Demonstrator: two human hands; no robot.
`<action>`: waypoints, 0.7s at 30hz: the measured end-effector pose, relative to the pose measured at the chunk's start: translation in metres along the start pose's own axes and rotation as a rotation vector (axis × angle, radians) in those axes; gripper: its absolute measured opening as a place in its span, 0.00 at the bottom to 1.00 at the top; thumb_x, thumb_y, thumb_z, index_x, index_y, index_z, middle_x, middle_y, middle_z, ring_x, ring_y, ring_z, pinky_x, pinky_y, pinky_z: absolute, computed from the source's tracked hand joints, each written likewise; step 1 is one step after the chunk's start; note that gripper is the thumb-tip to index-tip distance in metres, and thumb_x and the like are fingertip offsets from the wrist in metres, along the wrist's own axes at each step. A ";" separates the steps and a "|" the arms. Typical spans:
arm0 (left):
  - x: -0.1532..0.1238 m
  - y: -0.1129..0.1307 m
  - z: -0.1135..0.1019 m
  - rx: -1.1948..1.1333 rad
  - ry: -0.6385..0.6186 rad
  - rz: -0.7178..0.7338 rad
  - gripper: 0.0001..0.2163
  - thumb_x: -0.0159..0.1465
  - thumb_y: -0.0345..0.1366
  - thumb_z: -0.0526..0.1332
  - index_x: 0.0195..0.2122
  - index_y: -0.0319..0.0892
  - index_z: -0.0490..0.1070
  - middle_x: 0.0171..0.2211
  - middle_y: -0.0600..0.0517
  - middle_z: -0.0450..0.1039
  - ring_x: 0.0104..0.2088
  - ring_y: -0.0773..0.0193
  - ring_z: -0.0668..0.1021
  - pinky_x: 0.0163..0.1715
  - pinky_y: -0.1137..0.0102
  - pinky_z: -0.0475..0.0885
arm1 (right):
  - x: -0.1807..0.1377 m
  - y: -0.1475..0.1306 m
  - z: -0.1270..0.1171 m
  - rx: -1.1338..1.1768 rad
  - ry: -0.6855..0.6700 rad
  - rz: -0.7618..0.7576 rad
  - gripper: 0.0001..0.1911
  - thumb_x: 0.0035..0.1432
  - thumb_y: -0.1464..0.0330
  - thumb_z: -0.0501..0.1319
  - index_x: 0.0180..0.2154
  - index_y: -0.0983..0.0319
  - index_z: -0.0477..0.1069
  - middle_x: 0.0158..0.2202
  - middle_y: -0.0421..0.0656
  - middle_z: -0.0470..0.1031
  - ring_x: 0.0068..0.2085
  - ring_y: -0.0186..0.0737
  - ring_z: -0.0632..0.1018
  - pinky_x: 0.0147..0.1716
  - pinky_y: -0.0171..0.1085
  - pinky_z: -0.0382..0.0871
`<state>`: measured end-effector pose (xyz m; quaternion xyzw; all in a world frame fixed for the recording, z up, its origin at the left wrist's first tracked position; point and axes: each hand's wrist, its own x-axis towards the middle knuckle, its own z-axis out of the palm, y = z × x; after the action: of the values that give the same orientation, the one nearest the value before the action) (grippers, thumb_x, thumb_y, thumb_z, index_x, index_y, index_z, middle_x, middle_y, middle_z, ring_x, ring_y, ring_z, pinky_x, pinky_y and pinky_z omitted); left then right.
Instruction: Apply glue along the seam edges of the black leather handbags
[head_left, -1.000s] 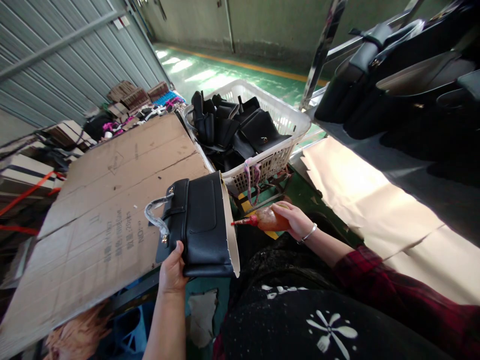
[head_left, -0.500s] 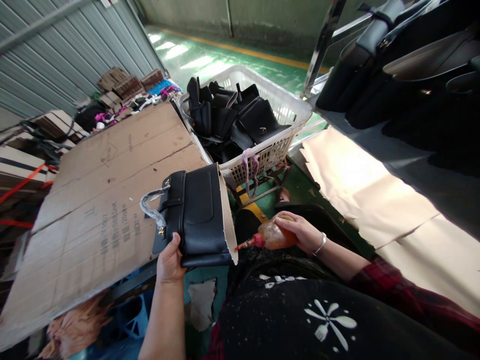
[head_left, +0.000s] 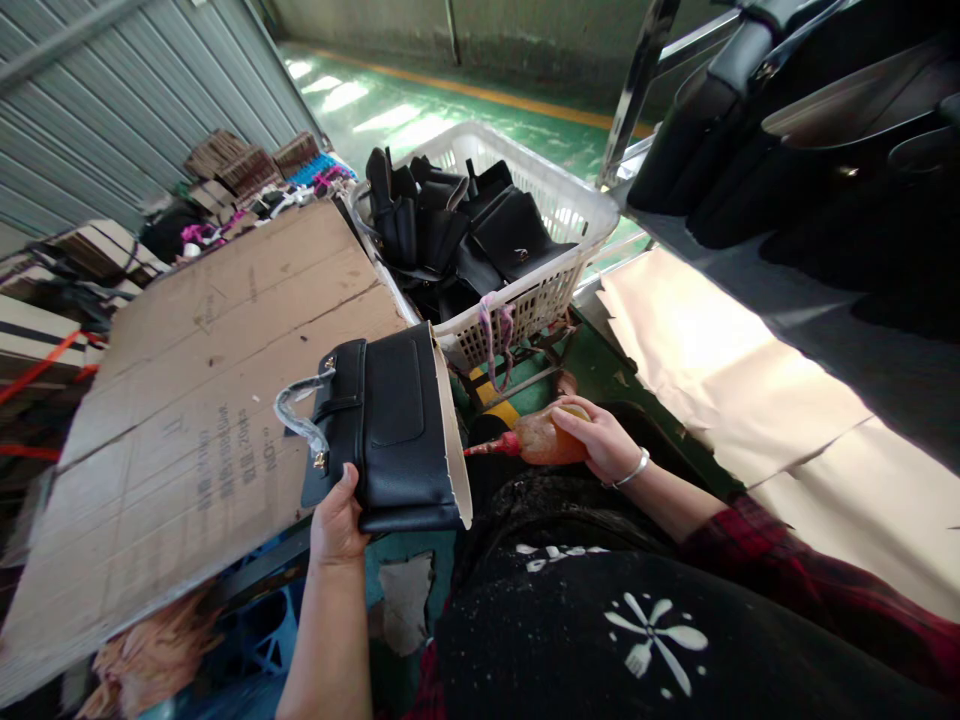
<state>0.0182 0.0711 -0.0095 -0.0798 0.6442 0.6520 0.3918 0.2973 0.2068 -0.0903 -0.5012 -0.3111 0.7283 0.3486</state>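
A black handbag (head_left: 401, 420) lies on its side over the near edge of the cardboard, its plastic-wrapped handle (head_left: 304, 410) pointing left. My left hand (head_left: 341, 520) grips its lower edge, thumb on top and the other fingers hidden beneath. Along the bag's right side runs a pale, raw-edged strip (head_left: 454, 440). In my right hand (head_left: 596, 440) is a squeeze bottle (head_left: 547, 437) of amber liquid, held level. Its red nozzle (head_left: 491, 446) points left, with the tip at or very close to the pale edge; whether they touch I cannot tell.
Cardboard (head_left: 187, 370) covers the table at left, with stacked pieces (head_left: 232, 165) behind it. A white plastic basket (head_left: 577, 210) full of black bag parts stands ahead. More black bags (head_left: 825, 150) sit on a rack at upper right, above brown paper (head_left: 697, 350).
My right hand has moved the bottle up along the pale edge, from near its lower corner to about its middle, and levelled the nozzle. The bag stays in my left hand, nearly still.
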 end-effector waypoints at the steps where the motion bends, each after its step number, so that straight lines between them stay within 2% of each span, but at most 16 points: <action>1: 0.000 0.000 0.000 -0.001 -0.002 0.002 0.16 0.64 0.29 0.58 0.53 0.37 0.73 0.33 0.49 0.82 0.33 0.57 0.83 0.51 0.61 0.74 | 0.000 0.001 0.000 -0.001 -0.001 -0.003 0.26 0.32 0.52 0.75 0.30 0.61 0.73 0.26 0.39 0.74 0.27 0.37 0.72 0.28 0.36 0.64; 8: 0.000 0.000 0.001 -0.018 0.007 -0.003 0.14 0.64 0.28 0.57 0.50 0.35 0.75 0.32 0.48 0.82 0.32 0.58 0.83 0.51 0.61 0.73 | -0.008 -0.001 -0.005 0.051 0.036 -0.007 0.25 0.32 0.53 0.76 0.29 0.61 0.74 0.26 0.39 0.74 0.28 0.36 0.72 0.28 0.34 0.65; 13: 0.002 -0.001 0.000 -0.046 -0.012 -0.002 0.13 0.63 0.28 0.58 0.48 0.37 0.76 0.33 0.48 0.82 0.33 0.60 0.83 0.51 0.65 0.73 | -0.008 -0.002 0.000 0.061 -0.009 0.012 0.25 0.31 0.53 0.76 0.29 0.61 0.74 0.25 0.38 0.74 0.27 0.35 0.72 0.26 0.33 0.64; 21: 0.002 -0.002 0.001 0.000 0.013 -0.009 0.13 0.63 0.29 0.58 0.47 0.37 0.77 0.32 0.47 0.81 0.32 0.59 0.83 0.47 0.63 0.76 | -0.008 0.000 0.001 0.074 -0.004 0.000 0.25 0.32 0.53 0.76 0.29 0.61 0.73 0.25 0.38 0.73 0.26 0.34 0.72 0.26 0.33 0.65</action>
<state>0.0188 0.0727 -0.0117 -0.0867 0.6462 0.6500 0.3905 0.2983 0.2000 -0.0860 -0.4864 -0.2846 0.7403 0.3665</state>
